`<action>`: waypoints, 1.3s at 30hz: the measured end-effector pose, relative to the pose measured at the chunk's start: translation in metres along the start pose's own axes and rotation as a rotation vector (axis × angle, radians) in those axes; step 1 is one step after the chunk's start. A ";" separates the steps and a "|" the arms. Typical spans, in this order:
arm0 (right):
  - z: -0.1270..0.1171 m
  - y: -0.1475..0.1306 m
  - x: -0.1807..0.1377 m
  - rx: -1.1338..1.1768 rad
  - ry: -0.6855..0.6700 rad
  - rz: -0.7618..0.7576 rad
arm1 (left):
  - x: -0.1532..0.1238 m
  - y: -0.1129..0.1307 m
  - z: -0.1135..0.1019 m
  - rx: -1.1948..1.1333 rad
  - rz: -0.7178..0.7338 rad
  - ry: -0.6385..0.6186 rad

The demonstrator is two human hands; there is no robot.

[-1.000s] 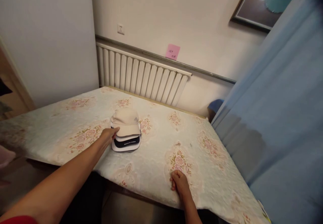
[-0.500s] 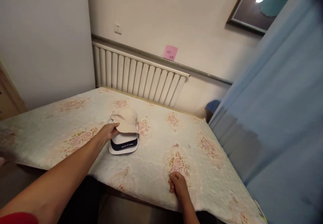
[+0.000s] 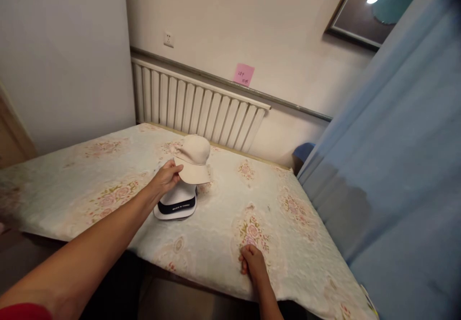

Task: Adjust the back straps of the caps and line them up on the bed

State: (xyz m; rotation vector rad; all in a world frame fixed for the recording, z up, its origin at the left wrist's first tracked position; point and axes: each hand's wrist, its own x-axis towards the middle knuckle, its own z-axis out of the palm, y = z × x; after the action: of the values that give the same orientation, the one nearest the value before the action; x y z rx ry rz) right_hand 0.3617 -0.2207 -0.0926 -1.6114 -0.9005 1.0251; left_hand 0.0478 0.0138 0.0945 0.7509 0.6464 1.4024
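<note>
My left hand (image 3: 169, 176) grips a beige baseball cap (image 3: 196, 155) by the left side of its brim, thumb on top. The cap is held up above and behind a white cap with a dark navy band and pale lettering (image 3: 177, 206), partly covering its crown. That white cap lies on the floral bed cover (image 3: 219, 214), and a thin edge under its brim hints at another cap beneath. Closed fingers curl on my right hand (image 3: 252, 262), which rests low over a printed rose cluster near the front edge; whatever may be inside its fingers is hidden.
A white radiator (image 3: 201, 104) runs along the wall behind the bed. On the right hangs a blue curtain (image 3: 392, 166), with a blue rounded object (image 3: 304, 152) partly behind it. A pink note (image 3: 244, 74) and a socket (image 3: 168, 39) are on the wall.
My left hand has lifted the beige cap off the white cap, moving it up and to the right. More of the white crown shows. My right hand has barely moved.
</note>
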 end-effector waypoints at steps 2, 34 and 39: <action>0.000 -0.001 -0.001 0.005 0.003 -0.005 | -0.011 0.000 0.014 -0.004 0.000 -0.060; 0.033 -0.030 -0.091 0.917 -0.081 0.167 | -0.211 -0.093 0.060 -0.174 -0.452 -0.324; 0.042 -0.026 -0.100 0.794 -0.142 0.118 | -0.215 -0.081 0.066 -0.201 -0.460 -0.300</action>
State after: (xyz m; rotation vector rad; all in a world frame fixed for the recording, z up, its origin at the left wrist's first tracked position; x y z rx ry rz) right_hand 0.2836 -0.2911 -0.0545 -0.9324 -0.3926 1.3701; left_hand 0.1336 -0.2075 0.0642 0.5895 0.4016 0.8941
